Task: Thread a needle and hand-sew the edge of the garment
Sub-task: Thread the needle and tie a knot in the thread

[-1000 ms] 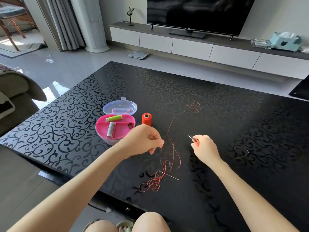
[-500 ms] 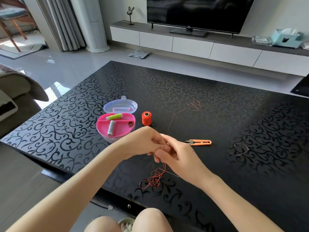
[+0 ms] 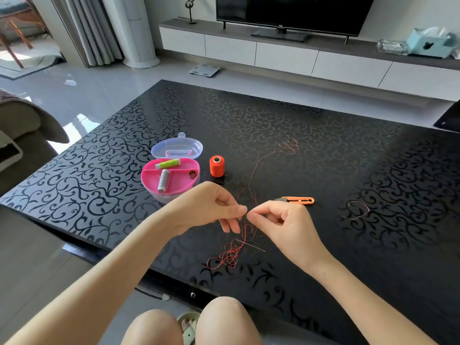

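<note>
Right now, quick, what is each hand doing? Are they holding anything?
Left hand: closed, pinching the red thread.
Right hand: closed, pinching the same red thread just beside the other hand.
</note>
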The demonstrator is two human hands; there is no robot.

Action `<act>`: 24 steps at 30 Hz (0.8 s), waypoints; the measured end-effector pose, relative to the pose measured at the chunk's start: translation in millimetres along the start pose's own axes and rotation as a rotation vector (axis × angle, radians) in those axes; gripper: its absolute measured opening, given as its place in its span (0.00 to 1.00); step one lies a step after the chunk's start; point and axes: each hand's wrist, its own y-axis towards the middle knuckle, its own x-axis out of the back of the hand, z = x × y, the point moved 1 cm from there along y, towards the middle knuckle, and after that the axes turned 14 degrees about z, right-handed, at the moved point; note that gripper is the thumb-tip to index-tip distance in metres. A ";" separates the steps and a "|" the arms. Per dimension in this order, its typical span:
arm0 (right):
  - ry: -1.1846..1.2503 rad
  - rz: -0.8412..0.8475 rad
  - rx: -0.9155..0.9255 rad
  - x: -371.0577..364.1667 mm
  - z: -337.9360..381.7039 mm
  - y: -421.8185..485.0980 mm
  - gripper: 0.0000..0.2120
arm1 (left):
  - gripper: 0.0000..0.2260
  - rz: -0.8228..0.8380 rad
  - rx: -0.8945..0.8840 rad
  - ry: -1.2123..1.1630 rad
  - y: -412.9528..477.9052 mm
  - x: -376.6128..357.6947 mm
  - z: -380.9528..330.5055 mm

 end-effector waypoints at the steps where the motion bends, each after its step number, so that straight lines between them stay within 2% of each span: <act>1: 0.015 -0.007 -0.012 2.1 -0.9 -2.3 0.04 | 0.09 -0.001 -0.003 -0.006 1.0 -0.9 0.5; 6: 0.132 -0.068 -0.116 15.2 -9.5 -13.7 0.07 | 0.09 -0.034 -0.044 -0.022 10.4 -10.8 5.2; 8: 0.222 -0.112 -0.180 21.9 -14.8 -18.2 0.07 | 0.08 -0.105 -0.051 0.182 21.7 -21.5 17.5; 10: 0.310 -0.142 -0.225 27.8 -17.1 -23.3 0.06 | 0.06 -0.153 -0.042 0.534 37.4 -39.2 33.7; 13: 0.371 -0.170 -0.258 31.9 -17.8 -28.8 0.04 | 0.10 -0.061 -0.024 0.921 59.4 -66.2 52.2; 18: 0.359 -0.177 -0.286 31.3 -20.9 -30.1 0.03 | 0.10 -0.069 -0.055 1.127 79.9 -77.7 53.5; 21: 0.359 -0.187 -0.292 31.6 -22.4 -28.1 0.03 | 0.02 -0.084 -0.078 1.273 83.9 -83.7 52.9; 24: 0.349 -0.182 -0.294 30.3 -23.4 -25.6 0.03 | 0.13 -0.073 -0.075 1.347 86.0 -86.2 59.7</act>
